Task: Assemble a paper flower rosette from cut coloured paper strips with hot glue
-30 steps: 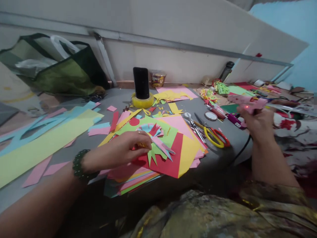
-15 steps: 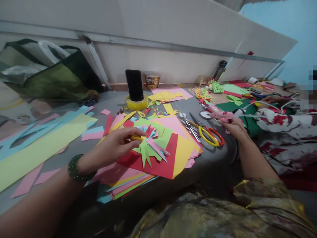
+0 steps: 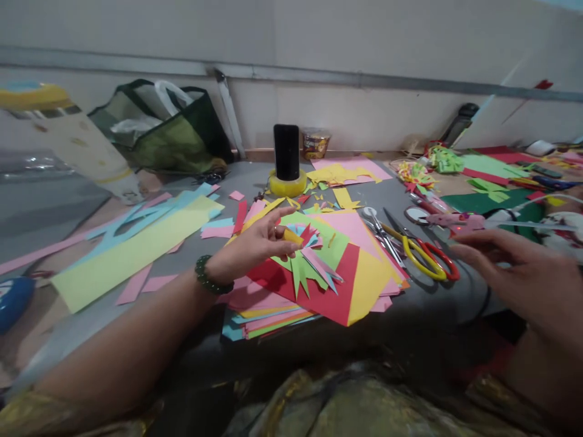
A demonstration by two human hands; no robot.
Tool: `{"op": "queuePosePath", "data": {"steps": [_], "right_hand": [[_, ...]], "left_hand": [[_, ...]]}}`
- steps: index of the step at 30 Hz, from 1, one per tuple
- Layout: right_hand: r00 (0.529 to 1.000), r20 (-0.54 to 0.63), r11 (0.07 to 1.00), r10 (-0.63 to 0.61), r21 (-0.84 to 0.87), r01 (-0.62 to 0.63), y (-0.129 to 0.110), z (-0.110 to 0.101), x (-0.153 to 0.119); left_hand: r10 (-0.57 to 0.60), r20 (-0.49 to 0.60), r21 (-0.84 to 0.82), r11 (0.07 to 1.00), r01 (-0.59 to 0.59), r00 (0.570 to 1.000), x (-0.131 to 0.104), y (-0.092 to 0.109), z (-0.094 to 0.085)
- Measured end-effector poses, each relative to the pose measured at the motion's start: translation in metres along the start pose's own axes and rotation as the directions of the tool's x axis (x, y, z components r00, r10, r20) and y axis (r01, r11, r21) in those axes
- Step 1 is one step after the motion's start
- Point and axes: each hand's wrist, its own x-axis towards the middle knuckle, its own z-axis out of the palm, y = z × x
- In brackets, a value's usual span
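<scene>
My left hand [image 3: 250, 252] pinches the rolled yellow base of a layered paper flower [image 3: 314, 261], whose pointed green, pink, blue and red strips spread out to the right. The flower is above a stack of coloured paper [image 3: 337, 285] at the table edge. My right hand [image 3: 523, 282] is open and blurred, its fingers bent beside a pink glue gun [image 3: 460, 222] with a small red light, and nothing shows in its grasp. Scissors with a yellow and a red handle [image 3: 421, 258] and silver scissors [image 3: 387, 237] lie between the stack and the right hand.
A phone [image 3: 286, 152] leans upright in a yellow tape roll [image 3: 286, 184], near a snack cup [image 3: 316, 142]. Long paper strips [image 3: 141, 255], a tumbler [image 3: 82, 139] and a green bag [image 3: 177, 130] are on the left. Finished-looking paper flowers [image 3: 414, 173] sit back right.
My right hand has let go of the glue gun and drawn back toward me. The view has turned left; my left hand still holds the flower.
</scene>
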Motion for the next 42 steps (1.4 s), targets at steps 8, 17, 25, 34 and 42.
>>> {"op": "queuePosePath", "data": {"steps": [8, 17, 25, 34, 42], "right_hand": [[0.75, 0.18, 0.709, -0.636, 0.52, 0.476, -0.123, 0.087, 0.062], [0.803, 0.283, 0.64, -0.525, 0.753, 0.152, -0.131, 0.122, 0.074], [0.739, 0.257, 0.634, -0.622, 0.72, 0.283, -0.114, 0.108, 0.079], [0.737, 0.101, 0.549, -0.668, 0.735, 0.398, -0.105, 0.108, 0.081], [0.783, 0.11, 0.68, -0.612, 0.578, 0.451, -0.095, 0.131, 0.068]], "left_hand": [[0.225, 0.152, 0.216, 0.942, -0.255, 0.962, -0.006, -0.006, 0.013], [0.18, 0.091, -0.037, 0.984, -0.177, 0.979, -0.002, -0.008, 0.006], [0.093, 0.067, -0.14, 0.987, -0.083, 0.993, 0.001, -0.006, -0.001], [0.204, 0.03, 0.108, 0.972, -0.206, 0.978, 0.001, -0.007, -0.001], [0.275, 0.334, 0.768, 0.476, -0.429, 0.902, -0.001, -0.014, -0.003]]}}
